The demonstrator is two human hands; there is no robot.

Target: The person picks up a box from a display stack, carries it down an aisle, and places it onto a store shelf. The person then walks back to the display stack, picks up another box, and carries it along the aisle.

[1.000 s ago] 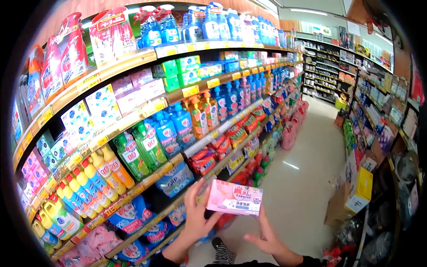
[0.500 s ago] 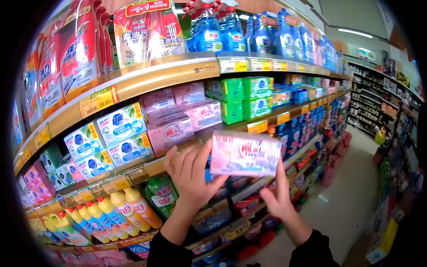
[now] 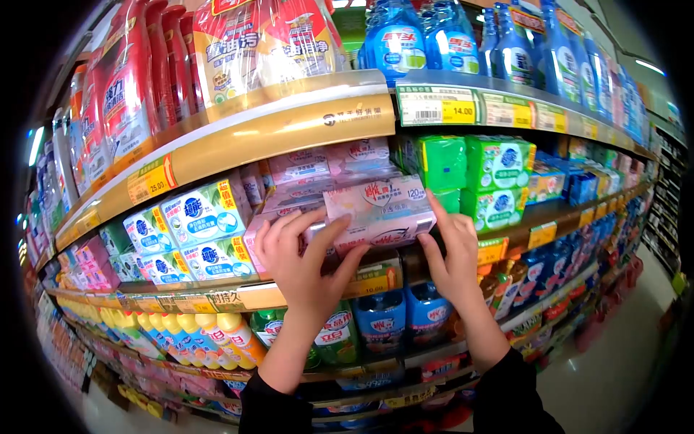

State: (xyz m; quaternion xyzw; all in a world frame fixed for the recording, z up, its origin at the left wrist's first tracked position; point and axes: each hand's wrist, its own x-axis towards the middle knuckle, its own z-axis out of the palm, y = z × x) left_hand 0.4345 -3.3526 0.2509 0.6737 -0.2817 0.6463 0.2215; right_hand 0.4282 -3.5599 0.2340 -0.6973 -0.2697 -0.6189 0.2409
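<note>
A pink soap box point(image 3: 379, 202) with a "120" marking is tilted between my two hands in front of the middle shelf. My left hand point(image 3: 303, 253) grips its left end, thumb below and fingers on the near face. At the right end, my right hand point(image 3: 452, 249) pinches it between thumb and fingers. Directly behind are stacked pink boxes point(image 3: 296, 195) of similar look; whether the held box touches them I cannot tell. Green soap packs point(image 3: 499, 173) stand just right of my right hand, and white-and-blue soap packs point(image 3: 202, 210) sit to the left.
Overhead, a gold shelf edge point(image 3: 289, 119) juts out with price tags point(image 3: 437, 106). Red cleaner bottles point(image 3: 126, 87) and blue spray bottles point(image 3: 394, 40) stand on it. Below are yellow-capped bottles point(image 3: 231, 336), green bottles point(image 3: 336, 336) and blue bottles point(image 3: 381, 322). An aisle floor point(image 3: 600, 362) lies at right.
The soap box has come up to the pink stack on the shelf and turned, showing another face. Both hands moved with it. My view has shifted closer to the shelves.
</note>
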